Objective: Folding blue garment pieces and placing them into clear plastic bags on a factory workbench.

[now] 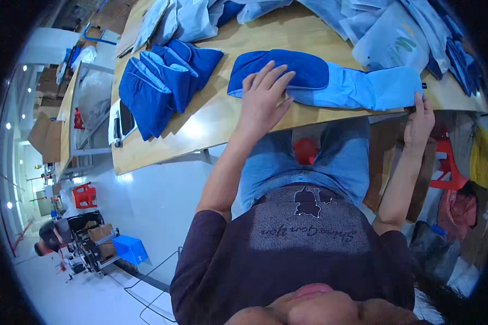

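A long padded fabric piece (358, 88) lies across the table in front of me. Its left part is dark blue and folded over, while the rest is light blue, with a small black tab at the right end. On the dark blue part rests my left hand (264, 100), open, its fingers spread over the cloth. My right hand (419, 122) pinches the lower corner of the light blue end at the table edge. To the left sits a pile of similar folded dark blue pieces (160, 81) with light blue edging.
Clear plastic bags (396, 46) holding blue cloth line the far side of the wooden table (200, 127). A phone-like dark device (126, 118) lies at its left edge. Red stools (84, 195), a blue bin (130, 249) and another person (54, 234) are farther left.
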The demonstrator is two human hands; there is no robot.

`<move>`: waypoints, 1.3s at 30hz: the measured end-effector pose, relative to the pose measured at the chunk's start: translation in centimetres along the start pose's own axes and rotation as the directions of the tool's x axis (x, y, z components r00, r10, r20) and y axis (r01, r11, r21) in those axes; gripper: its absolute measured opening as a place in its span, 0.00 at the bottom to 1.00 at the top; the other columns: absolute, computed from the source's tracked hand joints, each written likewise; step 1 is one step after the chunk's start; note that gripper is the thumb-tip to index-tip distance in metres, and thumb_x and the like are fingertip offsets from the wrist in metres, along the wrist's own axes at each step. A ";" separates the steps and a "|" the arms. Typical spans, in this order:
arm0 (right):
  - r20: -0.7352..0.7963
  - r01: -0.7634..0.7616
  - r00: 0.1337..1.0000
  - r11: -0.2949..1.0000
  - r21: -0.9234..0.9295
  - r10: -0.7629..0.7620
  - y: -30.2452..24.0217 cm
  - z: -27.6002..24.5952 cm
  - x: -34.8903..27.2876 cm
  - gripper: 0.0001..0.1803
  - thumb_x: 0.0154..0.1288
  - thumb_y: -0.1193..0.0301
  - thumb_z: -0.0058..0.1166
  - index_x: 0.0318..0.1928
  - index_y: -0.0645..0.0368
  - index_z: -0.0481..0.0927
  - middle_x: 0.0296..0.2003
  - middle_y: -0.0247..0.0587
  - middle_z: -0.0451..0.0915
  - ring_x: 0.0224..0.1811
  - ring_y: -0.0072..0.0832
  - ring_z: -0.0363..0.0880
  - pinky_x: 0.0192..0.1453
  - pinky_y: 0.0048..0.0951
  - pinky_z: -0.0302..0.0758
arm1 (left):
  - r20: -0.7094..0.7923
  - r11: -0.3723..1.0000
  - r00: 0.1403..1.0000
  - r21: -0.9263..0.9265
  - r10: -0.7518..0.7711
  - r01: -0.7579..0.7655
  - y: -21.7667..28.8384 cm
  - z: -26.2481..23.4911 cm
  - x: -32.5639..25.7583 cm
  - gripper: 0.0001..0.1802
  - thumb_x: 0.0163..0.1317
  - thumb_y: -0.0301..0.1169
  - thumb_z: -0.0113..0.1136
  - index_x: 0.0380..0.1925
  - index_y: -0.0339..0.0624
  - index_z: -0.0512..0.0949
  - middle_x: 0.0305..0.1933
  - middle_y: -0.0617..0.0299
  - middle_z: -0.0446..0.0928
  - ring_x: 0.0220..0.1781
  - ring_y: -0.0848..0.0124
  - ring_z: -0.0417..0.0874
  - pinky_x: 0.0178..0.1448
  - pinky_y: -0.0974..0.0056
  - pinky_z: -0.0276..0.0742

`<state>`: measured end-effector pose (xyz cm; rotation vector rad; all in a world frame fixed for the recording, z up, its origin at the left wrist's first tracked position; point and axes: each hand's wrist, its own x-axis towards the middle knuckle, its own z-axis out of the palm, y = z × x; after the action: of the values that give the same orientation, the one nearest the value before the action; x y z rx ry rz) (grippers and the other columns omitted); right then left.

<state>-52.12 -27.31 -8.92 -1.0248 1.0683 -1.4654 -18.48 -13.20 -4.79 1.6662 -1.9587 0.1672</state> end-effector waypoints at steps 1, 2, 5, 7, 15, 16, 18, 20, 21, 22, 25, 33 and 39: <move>-0.010 0.004 1.000 1.000 0.003 -0.004 -0.2 0.0 -0.1 0.13 0.66 0.69 0.52 0.45 0.68 0.75 0.37 0.36 0.76 0.37 0.19 0.72 0.43 0.19 0.69 | 0.002 1.000 1.000 -0.002 0.011 -0.011 -0.7 0.8 0.7 0.27 0.49 0.25 0.60 0.53 0.49 0.73 0.55 0.64 0.74 0.63 0.60 0.68 0.61 0.57 0.61; -0.017 0.013 1.000 1.000 0.001 -0.013 -0.4 0.1 -0.3 0.13 0.66 0.69 0.52 0.45 0.68 0.75 0.37 0.36 0.76 0.37 0.19 0.72 0.43 0.19 0.68 | -0.012 0.999 1.000 -0.048 0.016 -0.017 -1.6 1.8 1.1 0.25 0.50 0.25 0.59 0.52 0.49 0.74 0.52 0.64 0.75 0.61 0.60 0.70 0.59 0.58 0.62; -0.037 0.042 0.998 0.999 -0.017 -0.042 -1.1 0.4 -0.9 0.13 0.67 0.69 0.52 0.45 0.67 0.75 0.37 0.36 0.76 0.37 0.18 0.72 0.43 0.18 0.68 | -0.055 0.980 0.998 -0.196 0.023 -0.033 -3.4 4.3 1.6 0.21 0.52 0.23 0.57 0.48 0.46 0.76 0.45 0.62 0.78 0.55 0.59 0.76 0.55 0.61 0.66; -0.069 0.051 0.996 0.998 -0.026 -0.053 -1.1 -0.7 -0.8 0.13 0.67 0.69 0.52 0.45 0.67 0.75 0.36 0.35 0.76 0.36 0.18 0.71 0.42 0.18 0.67 | 0.092 0.788 0.907 -0.465 -0.410 0.403 -2.0 2.6 2.4 0.15 0.55 0.24 0.55 0.43 0.42 0.78 0.41 0.60 0.81 0.49 0.58 0.80 0.52 0.63 0.68; -0.044 0.095 0.994 0.995 -0.005 -0.095 -1.9 0.8 -0.5 0.12 0.67 0.69 0.51 0.44 0.67 0.76 0.35 0.34 0.75 0.34 0.18 0.69 0.40 0.17 0.67 | 0.065 0.977 0.990 0.165 0.124 -0.133 -0.5 2.8 -0.6 0.15 0.60 0.23 0.51 0.47 0.46 0.76 0.51 0.62 0.78 0.56 0.62 0.77 0.63 0.59 0.64; -0.041 0.093 0.995 0.996 -0.003 -0.093 -2.0 1.1 -0.6 0.12 0.67 0.69 0.51 0.44 0.67 0.76 0.35 0.34 0.75 0.34 0.18 0.69 0.40 0.17 0.67 | 0.065 0.977 0.991 0.168 0.120 -0.130 -0.7 2.8 -0.8 0.15 0.60 0.23 0.51 0.47 0.46 0.76 0.51 0.62 0.78 0.56 0.62 0.77 0.63 0.59 0.64; 0.001 0.086 0.996 0.996 -0.009 -0.086 -2.2 1.7 -0.6 0.13 0.67 0.69 0.51 0.44 0.67 0.76 0.34 0.34 0.75 0.34 0.18 0.69 0.40 0.17 0.66 | 0.022 0.985 0.999 0.167 0.043 -0.046 -1.3 2.9 -1.2 0.15 0.60 0.23 0.50 0.48 0.46 0.76 0.52 0.62 0.78 0.58 0.63 0.75 0.66 0.58 0.60; 0.045 0.081 0.996 0.997 -0.016 -0.080 -2.4 2.4 -0.6 0.13 0.66 0.69 0.51 0.43 0.67 0.76 0.33 0.34 0.74 0.33 0.17 0.68 0.39 0.17 0.66 | -0.025 0.986 0.999 0.161 -0.038 0.042 -1.9 2.9 -1.6 0.15 0.61 0.24 0.50 0.48 0.46 0.76 0.53 0.62 0.77 0.61 0.63 0.73 0.68 0.57 0.56; 0.056 0.082 0.995 0.997 -0.015 -0.081 -2.4 2.8 -0.5 0.13 0.66 0.69 0.51 0.43 0.67 0.76 0.33 0.34 0.74 0.33 0.17 0.68 0.39 0.17 0.66 | -0.031 0.985 0.998 0.166 -0.046 0.050 -2.1 2.7 -1.7 0.15 0.61 0.24 0.50 0.48 0.46 0.76 0.53 0.62 0.77 0.61 0.63 0.73 0.68 0.57 0.56; 0.057 0.098 0.994 0.995 -0.006 -0.097 -2.4 3.0 -0.5 0.13 0.66 0.69 0.51 0.43 0.67 0.76 0.33 0.34 0.74 0.33 0.17 0.68 0.39 0.17 0.66 | -0.064 0.990 0.995 0.118 -0.071 0.079 -2.2 2.6 -1.7 0.15 0.60 0.25 0.51 0.48 0.46 0.76 0.54 0.62 0.76 0.62 0.64 0.72 0.68 0.56 0.55; 0.057 0.141 0.988 0.990 0.017 -0.142 -2.3 3.5 -0.3 0.13 0.66 0.69 0.52 0.44 0.68 0.76 0.32 0.33 0.74 0.32 0.17 0.68 0.38 0.17 0.66 | -0.155 0.988 0.976 -0.033 -0.153 0.149 -2.4 2.5 -1.8 0.17 0.57 0.29 0.54 0.48 0.45 0.75 0.57 0.62 0.74 0.64 0.64 0.69 0.69 0.53 0.53; 0.032 0.277 0.961 0.944 -0.177 -0.276 -4.3 7.8 -0.8 0.15 0.65 0.67 0.54 0.43 0.70 0.77 0.33 0.36 0.76 0.33 0.18 0.69 0.39 0.18 0.68 | -0.222 0.979 0.971 0.157 -0.089 0.126 -1.3 4.1 -0.9 0.17 0.57 0.29 0.56 0.48 0.45 0.75 0.55 0.63 0.75 0.62 0.64 0.71 0.67 0.56 0.55; 0.231 0.531 0.847 0.781 -0.329 -0.478 -5.0 15.0 -3.1 0.14 0.62 0.67 0.56 0.43 0.65 0.78 0.34 0.37 0.80 0.32 0.20 0.72 0.38 0.20 0.69 | -0.201 0.979 0.964 0.074 -0.174 0.192 -2.5 0.6 -3.1 0.19 0.55 0.27 0.60 0.48 0.45 0.75 0.56 0.62 0.74 0.58 0.63 0.74 0.65 0.59 0.59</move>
<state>-38.42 -25.42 -0.57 -1.7804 1.0466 -1.6042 -16.13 -11.34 -7.39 1.8080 -1.6662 0.3420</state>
